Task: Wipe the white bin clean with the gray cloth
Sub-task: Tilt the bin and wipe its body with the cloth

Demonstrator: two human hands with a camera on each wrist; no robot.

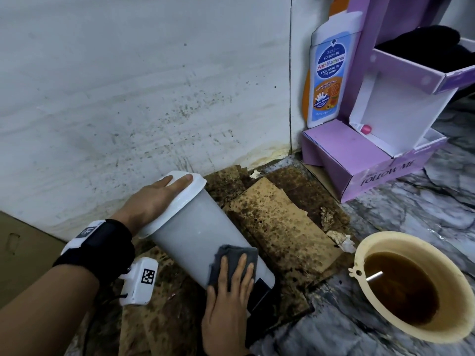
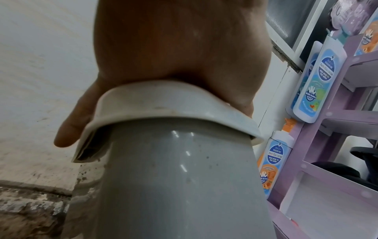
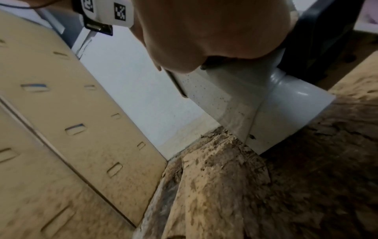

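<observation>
The white bin (image 1: 203, 237) leans tilted over stained cardboard, its grey-white body pointing down to the right and its white lid (image 1: 190, 194) up near the wall. My left hand (image 1: 164, 191) rests flat on the lid with straight fingers; the left wrist view shows the palm (image 2: 174, 40) against the lid (image 2: 174, 103) above the bin body (image 2: 174, 186). My right hand (image 1: 231, 276) presses the gray cloth (image 1: 236, 253) flat against the bin's lower side, fingers straight. In the right wrist view the hand (image 3: 214, 32) hides the cloth; the speckled bin base (image 3: 286, 113) shows.
A cream basin (image 1: 401, 236) of brown water stands at the right on the marble floor. A purple cardboard display stand (image 1: 359, 155) with a bottle cutout (image 1: 329, 80) fills the corner. Stained cardboard sheets (image 1: 277, 222) cover the floor; the dirty wall (image 1: 128, 98) is close behind.
</observation>
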